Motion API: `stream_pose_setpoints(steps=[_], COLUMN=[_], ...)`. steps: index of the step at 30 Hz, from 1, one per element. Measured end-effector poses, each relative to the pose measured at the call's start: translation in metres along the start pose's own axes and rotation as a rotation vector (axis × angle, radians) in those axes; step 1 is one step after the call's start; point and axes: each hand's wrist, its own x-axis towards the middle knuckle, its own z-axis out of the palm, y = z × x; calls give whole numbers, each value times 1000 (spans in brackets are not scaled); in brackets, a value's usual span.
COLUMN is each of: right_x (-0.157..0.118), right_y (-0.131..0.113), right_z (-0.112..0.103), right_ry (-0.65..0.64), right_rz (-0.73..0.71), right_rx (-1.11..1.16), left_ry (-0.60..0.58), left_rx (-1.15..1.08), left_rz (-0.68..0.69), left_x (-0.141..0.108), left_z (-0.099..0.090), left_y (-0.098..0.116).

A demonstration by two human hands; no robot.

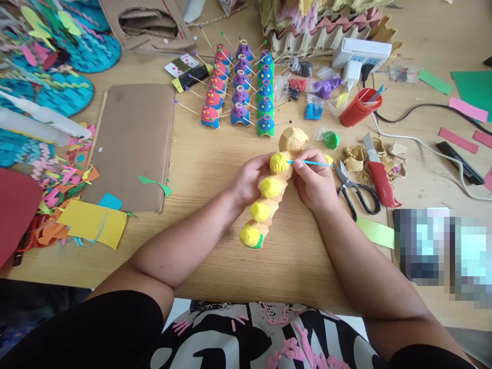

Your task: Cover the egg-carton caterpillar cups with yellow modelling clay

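In the centre of the frame, a tan cardboard strip [273, 206] of bumps is slanting between my hands, its top bump showing bare and the four below wearing yellow clay [270, 187]. A green patch [259, 241] is edging the lowest bump. My left hand [251, 179] is gripping the strip from its left side, fingers closed near the upper yellow bump. My right hand [315, 179] is pinching a thin blue stick [321, 164] between its fingers, and the tip is touching that same bump, where short grooves are marking the clay. Whether the strip is resting on the surface [215, 271], I cannot tell.

Just right of my right hand, black-handled scissors [357, 192] are lying beside a red-handled cutter [378, 174]. Toward the upper centre, three painted rows [265, 89] of smiling bumps are standing with pins sticking out. A red cup [359, 108] is holding sticks at the upper right. On the left, a brown cardboard sheet [132, 148] is lying near coloured paper scraps [65, 189].
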Motion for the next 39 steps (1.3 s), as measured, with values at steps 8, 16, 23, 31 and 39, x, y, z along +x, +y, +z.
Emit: stream_pose_setpoints(steps=[8,16,23,31,39], right_x=[1,1,1,1,-1], right_y=[2,1,-4,-3,-1], right_z=[-2,-1,0,2,4], right_ry=[16,25,3,7,0], right_rz=[16,5,72,75,46], right_rx=[5,-5,82,68,60], left_ry=[21,21,22,22,38], left_rx=[-9,-24,-9,-10,-15], left_rz=[8,19,36,10,32], left_x=[-3,-1,2,2,-1], left_z=[6,3,-1,-1,2], left_y=[-1,-2,-3,-3,-3])
